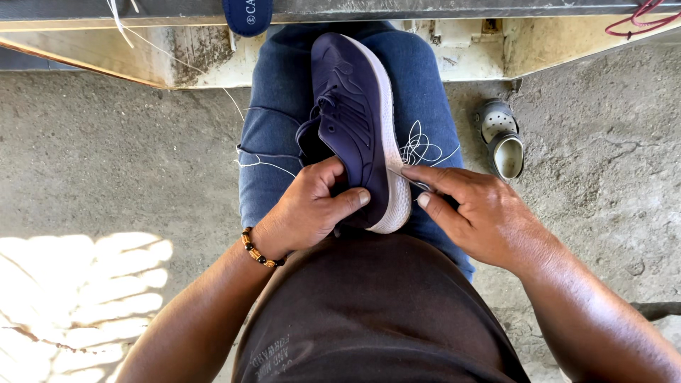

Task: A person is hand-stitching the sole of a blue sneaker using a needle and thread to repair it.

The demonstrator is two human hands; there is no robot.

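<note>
On the person's lap, across the blue-jeaned thighs, lies a dark navy sneaker with a white sole, its toe pointing away from the body and its heel near the belly. The left hand is clamped on the heel end of the sneaker, thumb pressed flat on the navy upper and fingers curled into the opening. The right hand sits just right of the sneaker, thumb and forefinger pinched together on a thin needle-like tool whose tip touches the sole edge near the heel. A loose tangle of white thread rests on the jeans right of the sneaker, touching the sole side; another strand trails off left of the sneaker (whether the two are joined cannot be told). A bracelet of orange and black beads circles the left wrist, below the sneaker. Well right of the sneaker, a grey clog stands on the concrete floor. Beyond the sneaker's toe, a blue insole hangs over the edge of a worn surface. A dark brown shirt fills the view just below the sneaker's heel.
</note>
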